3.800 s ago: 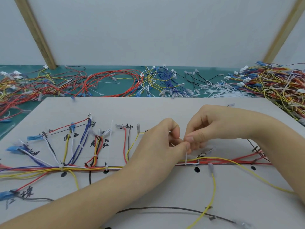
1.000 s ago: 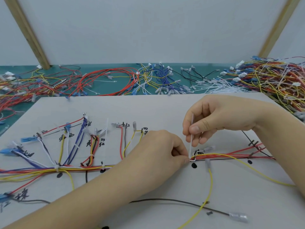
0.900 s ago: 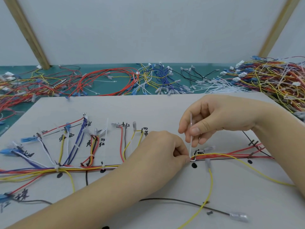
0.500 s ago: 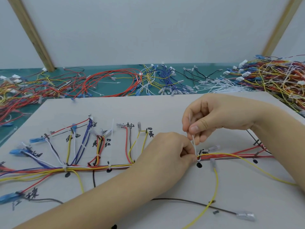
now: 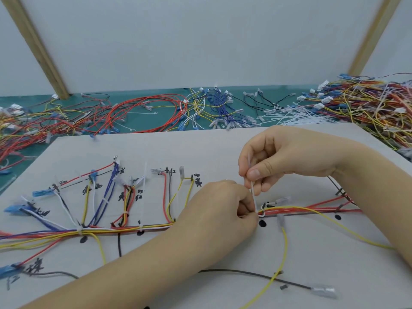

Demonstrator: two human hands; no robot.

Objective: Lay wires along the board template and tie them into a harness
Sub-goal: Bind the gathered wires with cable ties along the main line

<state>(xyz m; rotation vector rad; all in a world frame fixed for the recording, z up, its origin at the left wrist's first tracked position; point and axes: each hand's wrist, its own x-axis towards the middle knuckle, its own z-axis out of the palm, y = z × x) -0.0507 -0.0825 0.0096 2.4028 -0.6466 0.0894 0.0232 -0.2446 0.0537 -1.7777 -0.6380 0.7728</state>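
Right hand [image 5: 287, 161] fingers pinch the white cable tie [image 5: 253, 192] tail upright, while left hand [image 5: 223, 210], curled closed at its 7 o'clock, presses the wire bundle [image 5: 307, 209] on the board template [image 5: 223, 148].

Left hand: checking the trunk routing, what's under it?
The left hand covers the wire bundle between two black dots. That stretch is hidden.

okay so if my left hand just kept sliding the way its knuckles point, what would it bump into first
Probably the white cable tie looped round the wire bundle, right at the left hand fingertips; depth is hard to judge.
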